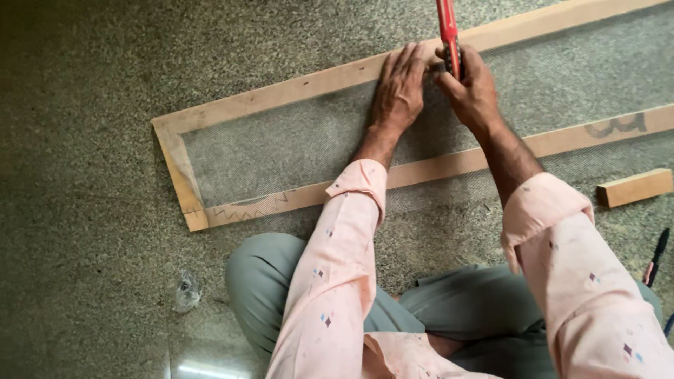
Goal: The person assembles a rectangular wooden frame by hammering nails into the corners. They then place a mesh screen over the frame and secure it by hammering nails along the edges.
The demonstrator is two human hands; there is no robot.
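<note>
Two hands at work on the far rail of a long wooden frame [281,91] laid flat on a speckled stone floor [84,140], with fine mesh [281,144] stretched across its opening. Left hand [400,88] pressed palm-down at about 12 o'clock from the seated body, fingers spread narrow and flat over rail and mesh edge, gripping nothing; judged to be pinning the mesh taut against the wood. Right hand [472,88] just beside it, touching or nearly touching at the fingertips, fingers curled shut round a red-handled tool [448,31] held upright, handle running out of view at the top; working end hidden behind the fingers, so exact kind of tool not determinable. Tool set down on the rail immediately next to the pinning hand, judged so that the work falls where the mesh is held tight. Near rail of the frame passing under both forearms, pencil scribbles at its 8 o'clock end and a dark mark toward 3 o'clock. Short wooden offcut [635,187] lying loose at 3 o'clock, well apart from the hands. Dark slender tool [658,256] at about 4 o'clock by the right elbow, partly cut off by the picture edge. Crumpled clear plastic scrap [187,289] at 8 o'clock, beside the left knee. Pink patterned sleeves and grey trousers noted.
</note>
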